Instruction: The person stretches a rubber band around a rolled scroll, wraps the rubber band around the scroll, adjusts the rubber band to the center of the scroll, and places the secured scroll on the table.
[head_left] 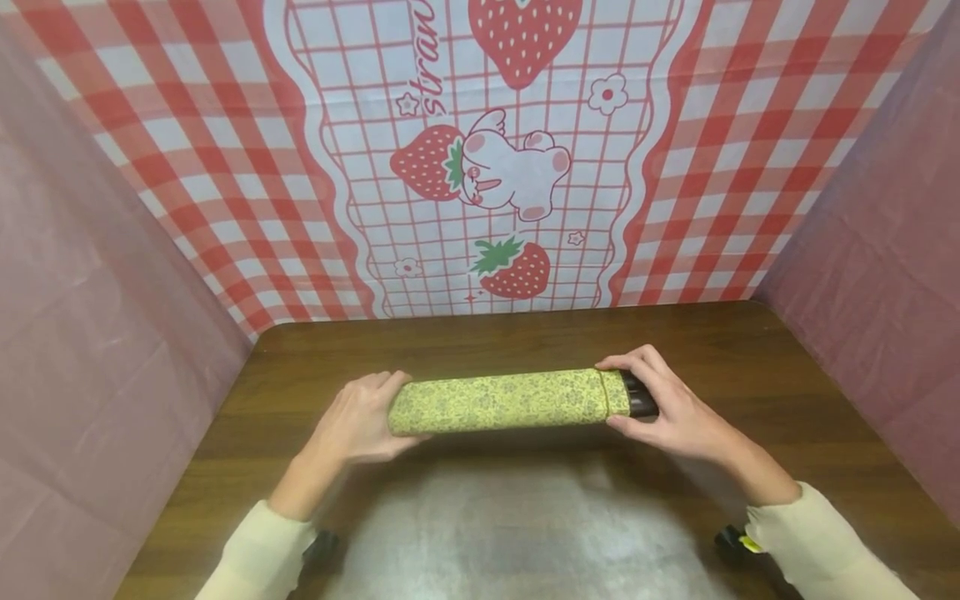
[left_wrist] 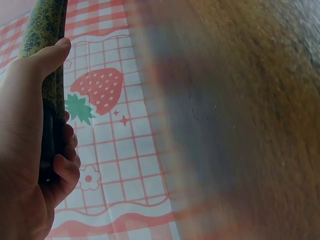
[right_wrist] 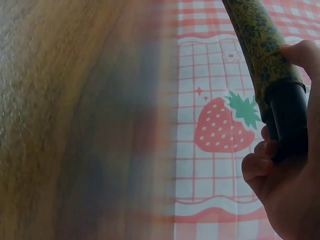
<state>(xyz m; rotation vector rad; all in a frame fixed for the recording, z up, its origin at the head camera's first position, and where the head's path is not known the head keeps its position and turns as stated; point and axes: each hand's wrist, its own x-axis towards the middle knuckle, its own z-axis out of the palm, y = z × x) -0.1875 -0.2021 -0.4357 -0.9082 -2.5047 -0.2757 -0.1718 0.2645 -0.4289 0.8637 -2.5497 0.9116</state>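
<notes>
Pale sleeves (head_left: 258, 554) reached in from the near side, left and right. The right hand (head_left: 667, 408) and left hand (head_left: 363, 421) gripped opposite ends of a long yellow patterned case (head_left: 498, 402), so it lay directly between the two sets of fingers and neither hand was nearer. Long axis: side to side across the body, right end slightly higher in the head view.

Pose: wrists angled inward, fingers curled round the ends. Beyond the pattern at the right, a black end piece (head_left: 641, 396) showed within the grasp; the left wrist view showed a dark end there too.

The case appeared raised above the brown table (head_left: 690, 337). Farthest back: a red-and-white checked cloth (head_left: 517, 275) with strawberries.
</notes>
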